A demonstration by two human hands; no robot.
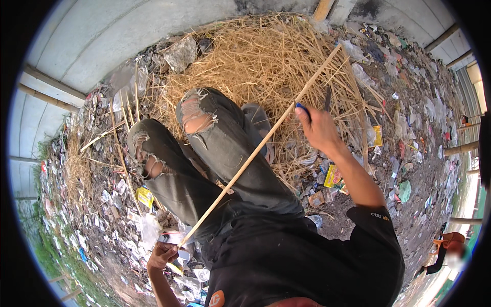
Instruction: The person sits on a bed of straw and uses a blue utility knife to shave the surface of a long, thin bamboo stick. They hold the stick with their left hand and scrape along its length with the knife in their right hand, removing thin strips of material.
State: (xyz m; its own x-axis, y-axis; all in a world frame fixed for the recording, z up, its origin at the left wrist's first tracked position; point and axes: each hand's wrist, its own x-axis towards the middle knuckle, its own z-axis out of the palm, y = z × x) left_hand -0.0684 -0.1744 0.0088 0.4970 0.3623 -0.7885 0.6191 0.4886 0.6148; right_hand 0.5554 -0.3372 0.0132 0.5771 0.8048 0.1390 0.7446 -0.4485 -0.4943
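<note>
while a long, thin, pale stick [261,146] slants across the torn grey jeans [215,153], its smooth straight line stands out against the heap of dry, tangled yellow straw [266,61] behind the knees. scraps of plastic wrappers and litter [409,117] lie scattered over the dark dirt all around. the left hand [162,255], low near the hip, has its fingers curled tight around the stick's lower end. the right hand [319,128], raised with the forearm stretched forward, is closed on a knife [327,98] with a blue handle and dark blade pointing up, just beside the stick's upper part. a black shirt [302,256] covers the torso.
</note>
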